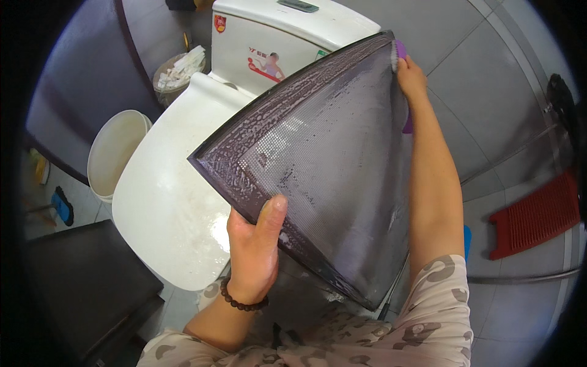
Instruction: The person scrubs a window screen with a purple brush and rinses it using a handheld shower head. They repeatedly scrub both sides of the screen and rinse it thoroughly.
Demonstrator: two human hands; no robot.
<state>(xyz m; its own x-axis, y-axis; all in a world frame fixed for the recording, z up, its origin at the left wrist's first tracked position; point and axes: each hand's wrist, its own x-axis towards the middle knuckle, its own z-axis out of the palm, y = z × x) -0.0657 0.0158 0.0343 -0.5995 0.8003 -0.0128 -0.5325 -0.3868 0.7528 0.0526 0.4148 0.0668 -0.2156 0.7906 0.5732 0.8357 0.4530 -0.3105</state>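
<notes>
A wet, dark rectangular panel (339,151) with a perforated mesh middle and a frame spotted with soap suds is tilted over the toilet. My left hand (254,247) grips its lower left edge, the thumb lying on the frame's face and the fingers hidden beneath. At the upper right corner, my right hand (410,80) holds a purple scrubbing brush (401,48) with pale bristles against the panel's edge. Another purple piece shows beside my right forearm. Under the panel is the closed white toilet lid (169,183), wet and shiny near its front.
Behind stands the toilet tank (293,23). To the left are a white bucket (117,147), a waste bin with crumpled paper (181,71), a blue brush (63,205) and a dark box-like piece (87,275). A red washboard (536,215) leans at right, near a hose (523,278).
</notes>
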